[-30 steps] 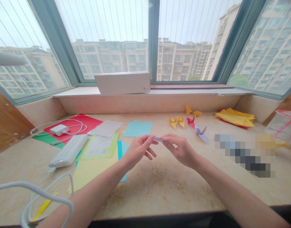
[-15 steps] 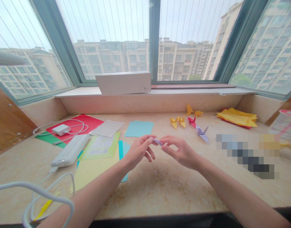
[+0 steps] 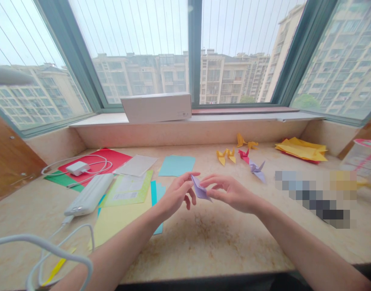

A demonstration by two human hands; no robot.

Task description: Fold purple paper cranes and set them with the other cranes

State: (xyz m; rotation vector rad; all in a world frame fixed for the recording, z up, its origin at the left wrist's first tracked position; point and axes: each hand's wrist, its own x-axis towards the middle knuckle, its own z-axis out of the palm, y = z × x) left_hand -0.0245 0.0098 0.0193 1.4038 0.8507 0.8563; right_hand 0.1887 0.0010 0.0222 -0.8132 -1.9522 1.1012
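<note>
Between my hands, above the stone counter, is a folded piece of purple origami paper (image 3: 200,189). My left hand (image 3: 179,191) pinches its left edge, with the lower fingers curled beneath. On the other side, my right hand (image 3: 226,189) grips the paper's right part between thumb and fingers. Beyond the right hand lie a purple paper crane (image 3: 258,171) and a red paper crane (image 3: 244,156). Several yellow paper cranes (image 3: 222,157) stand around and behind them. Square blue paper sheets (image 3: 177,165) lie just past my left hand.
At left are a white power bank (image 3: 89,195), a charger (image 3: 78,167) with its cable, and red paper (image 3: 117,157). A yellow paper stack (image 3: 302,148) sits at the back right, near a clear container (image 3: 362,159). A white box (image 3: 156,108) stands on the sill.
The purple paper has turned from nearly edge-on to showing a broad folded face. My fingers have shifted slightly around it; both hands stay in about the same place.
</note>
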